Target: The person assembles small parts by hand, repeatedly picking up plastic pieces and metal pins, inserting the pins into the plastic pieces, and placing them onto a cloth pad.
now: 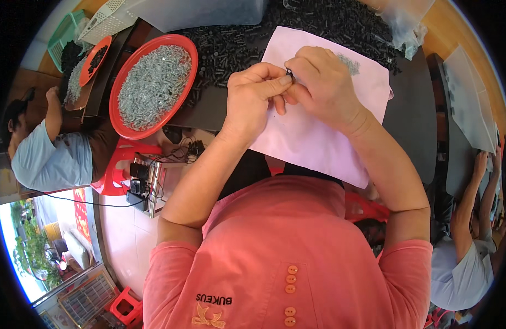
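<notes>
My left hand (257, 97) and my right hand (325, 85) meet above a pale pink cloth or sheet (302, 145) on the table. Between their fingertips is a small black part (289, 73), pinched from both sides; the fingers cover most of it, so its exact kind is hidden. A little heap of tiny clear or silvery pieces (349, 64) lies on the pink sheet beyond my right hand. Past the sheet spreads a large pile of small black parts (225, 55), several of them shaped like short pegs.
To the left, a round red tray (114, 104) holds a heap of small clear pieces. A translucent bin (203, 13) stands at the back. One co-worker (55, 148) sits at left beside an orange-red plate (103, 46); another person's arms (472, 192) reach in at right, near a translucent panel (467, 93).
</notes>
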`<state>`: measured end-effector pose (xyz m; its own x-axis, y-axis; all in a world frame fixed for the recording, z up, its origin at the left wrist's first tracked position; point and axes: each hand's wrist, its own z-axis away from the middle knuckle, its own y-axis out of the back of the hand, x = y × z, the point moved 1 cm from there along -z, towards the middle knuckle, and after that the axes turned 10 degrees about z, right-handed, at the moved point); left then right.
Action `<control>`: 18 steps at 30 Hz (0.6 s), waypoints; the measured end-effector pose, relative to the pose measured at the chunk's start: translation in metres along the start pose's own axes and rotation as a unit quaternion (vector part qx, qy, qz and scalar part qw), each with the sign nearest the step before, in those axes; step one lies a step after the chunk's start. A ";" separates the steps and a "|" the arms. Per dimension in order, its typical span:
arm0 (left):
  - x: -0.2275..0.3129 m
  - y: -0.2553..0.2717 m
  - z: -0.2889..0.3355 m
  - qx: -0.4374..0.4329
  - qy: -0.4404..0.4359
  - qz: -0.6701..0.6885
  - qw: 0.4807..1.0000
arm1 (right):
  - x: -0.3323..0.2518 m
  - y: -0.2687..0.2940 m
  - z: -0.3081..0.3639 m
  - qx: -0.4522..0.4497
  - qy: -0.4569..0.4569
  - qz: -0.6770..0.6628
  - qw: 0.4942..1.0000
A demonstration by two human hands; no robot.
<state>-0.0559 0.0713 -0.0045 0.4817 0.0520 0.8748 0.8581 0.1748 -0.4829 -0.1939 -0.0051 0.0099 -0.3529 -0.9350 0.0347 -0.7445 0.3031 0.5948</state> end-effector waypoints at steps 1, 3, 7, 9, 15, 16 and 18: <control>0.000 0.001 0.000 0.001 0.000 0.000 1.000 | 0.000 0.001 -0.001 0.000 0.000 -0.001 1.000; 0.000 0.003 0.000 -0.026 0.003 0.016 1.000 | 0.000 0.004 -0.003 -0.004 0.045 0.018 0.999; -0.004 0.004 0.003 -0.036 0.013 0.044 0.998 | -0.004 0.007 -0.001 0.005 0.071 0.027 0.997; -0.001 0.002 0.000 -0.032 -0.013 0.050 0.998 | -0.002 0.006 0.001 -0.021 0.023 0.008 0.999; 0.099 -0.021 -0.028 0.079 -0.246 -0.178 0.950 | 0.020 0.012 -0.004 0.004 -0.239 -0.172 0.956; 0.125 -0.018 -0.044 0.064 -0.294 -0.196 0.933 | 0.024 0.014 -0.005 -0.010 -0.294 -0.197 0.935; 0.152 -0.023 -0.078 0.042 -0.337 -0.215 0.916 | 0.037 0.016 0.002 -0.015 -0.321 -0.204 0.925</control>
<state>0.0115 -0.0012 0.1359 -0.1419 0.5505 0.8227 0.9121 0.3956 -0.1073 -0.2207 -0.0347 0.0189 -0.3172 -0.6659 -0.6752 -0.8772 -0.0645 0.4758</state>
